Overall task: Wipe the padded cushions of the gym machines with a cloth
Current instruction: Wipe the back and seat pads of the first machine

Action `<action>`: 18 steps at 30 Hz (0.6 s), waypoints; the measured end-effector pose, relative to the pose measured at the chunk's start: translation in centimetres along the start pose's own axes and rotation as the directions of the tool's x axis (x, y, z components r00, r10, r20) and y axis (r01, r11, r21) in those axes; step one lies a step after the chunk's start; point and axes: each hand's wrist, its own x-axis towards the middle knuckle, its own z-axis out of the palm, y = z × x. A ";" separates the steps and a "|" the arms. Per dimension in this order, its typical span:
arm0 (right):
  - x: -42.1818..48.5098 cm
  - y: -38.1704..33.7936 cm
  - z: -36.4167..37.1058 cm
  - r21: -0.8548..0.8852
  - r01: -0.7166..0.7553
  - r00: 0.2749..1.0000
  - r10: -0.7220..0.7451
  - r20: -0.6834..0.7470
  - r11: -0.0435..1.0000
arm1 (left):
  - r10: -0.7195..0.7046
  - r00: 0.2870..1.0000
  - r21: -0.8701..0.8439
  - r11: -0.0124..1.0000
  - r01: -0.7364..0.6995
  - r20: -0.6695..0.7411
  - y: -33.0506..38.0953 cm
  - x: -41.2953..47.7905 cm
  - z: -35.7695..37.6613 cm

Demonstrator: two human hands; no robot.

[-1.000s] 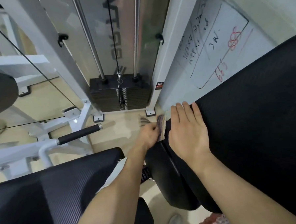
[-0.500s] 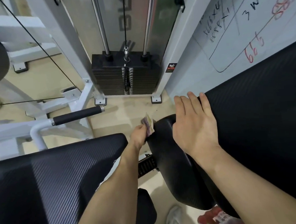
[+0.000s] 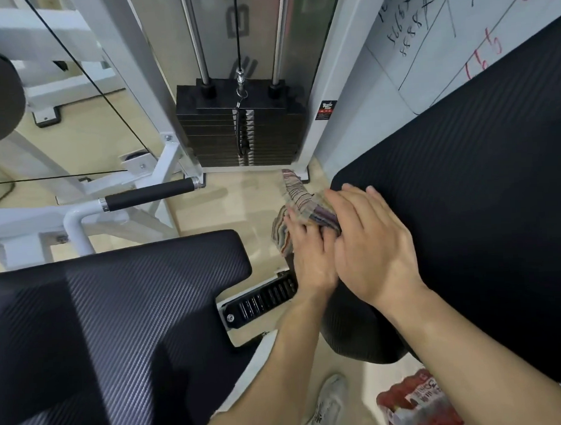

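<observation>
- Because the cloth (image 3: 300, 211) is bunched right at the near corner of the large back pad (image 3: 467, 202), with a loose tail hanging past that corner toward the floor (image 3: 239, 201), it could well slip off the pad edge if the hold loosens during the next stroke.
- Should the wad stay crumpled, only a small patch would likely meet the vinyl, leaving streaks or missed strips on the ribbed surface of the pad.
- Beyond that corner, toward the weight stack (image 3: 240, 130), the dangling tail could catch on the frame foot, though it looks apart from it now.
- The left hand (image 3: 310, 253) sits just beside the pad's corner, fingers curled over the cloth and pinching it against the rounded edge; how tightly, I cannot tell.
- The right hand (image 3: 371, 243) lies flat with fingers together and extended, palm down, overlapping the left hand's knuckles and touching the cloth's inner side and the pad.
- Neither hand touches the seat pad (image 3: 115, 318), which lies on the other side of the gap from the back pad's corner.
</observation>
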 end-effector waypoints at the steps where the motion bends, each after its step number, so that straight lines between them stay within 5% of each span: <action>1: -0.8 0.0 0.2 0.020 0.002 1.000 -0.002 -0.017 1.000 | 0.007 1.000 0.060 0.998 -0.006 -0.007 -0.1 -0.8 0.5; 5: -4.4 -0.1 1.2 0.052 -0.031 0.999 0.033 -0.033 0.998 | 0.176 0.984 0.330 0.927 -0.177 0.033 -3.2 -4.8 3.8; 11: -8.2 -1.7 2.2 0.111 -0.062 0.998 0.060 0.017 0.992 | -0.252 0.937 -0.009 0.965 0.262 0.244 -7.7 -14.8 6.9; 15: -9.0 -1.9 2.8 0.247 -0.125 0.987 0.146 -0.068 0.961 | -0.031 0.991 -0.049 0.998 0.038 0.127 -1.5 -7.9 2.2; 18: -10.1 -0.8 2.6 0.237 -0.079 0.990 0.103 -0.092 0.968 | -0.193 0.980 0.004 0.981 0.193 -0.057 -1.4 0.6 0.3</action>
